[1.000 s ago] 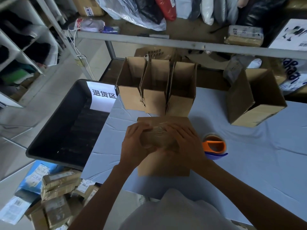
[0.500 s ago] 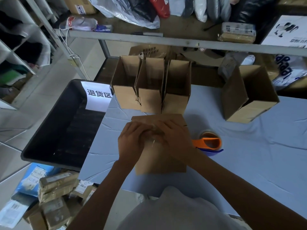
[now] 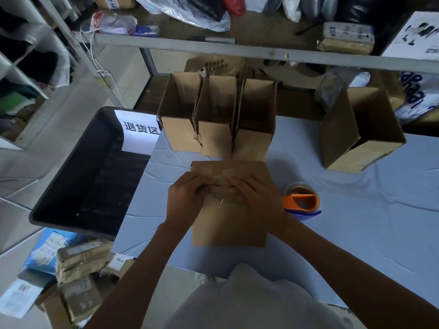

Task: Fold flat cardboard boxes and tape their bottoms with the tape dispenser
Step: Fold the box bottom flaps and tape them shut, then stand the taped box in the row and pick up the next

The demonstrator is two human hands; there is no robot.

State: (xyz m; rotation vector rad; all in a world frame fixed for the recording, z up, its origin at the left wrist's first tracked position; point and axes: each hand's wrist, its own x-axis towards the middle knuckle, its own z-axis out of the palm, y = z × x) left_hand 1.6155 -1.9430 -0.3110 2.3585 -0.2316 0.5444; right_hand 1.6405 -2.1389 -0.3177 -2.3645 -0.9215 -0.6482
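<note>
Left hand: I see my left hand (image 3: 187,198) on top of the cardboard box (image 3: 228,230), fingers curled, tips pinching the crumpled clear tape (image 3: 222,184) from the left.
Right hand: my right hand (image 3: 257,198) mirrors it, fingers curled and pinching the same tape from the right; the fingertips of both hands almost meet.
Cardboard box: it sits on the light blue table (image 3: 356,229) straight in front of me, a broad flat face turned up, and both wrists rest on that face.
Tape: a glossy, wrinkled strip lies across the far half of the upturned face; I cannot tell how well it is stuck down.
Tape dispenser: the tape dispenser (image 3: 303,201), orange with a blue edge, lies on the table just beside my right hand, to the right of the box, with neither hand on it.
Row of boxes: three opened boxes (image 3: 216,131) stand side by side, open ends up, directly behind the box I hold; the nearest edges look very close to it, and I cannot tell whether they touch.
Single box: another opened box (image 3: 356,136) stands well apart at the far right of the table, tilted from my view.
Black bin: a black bin (image 3: 78,176) sits against the table's left edge, with a white printed sign (image 3: 140,129) in its far corner.
Floor: taped parcels (image 3: 78,262) lie in a heap below the bin.
Shelf: a grey shelf (image 3: 237,49) crosses above the table, loaded with bags and packets.
</note>
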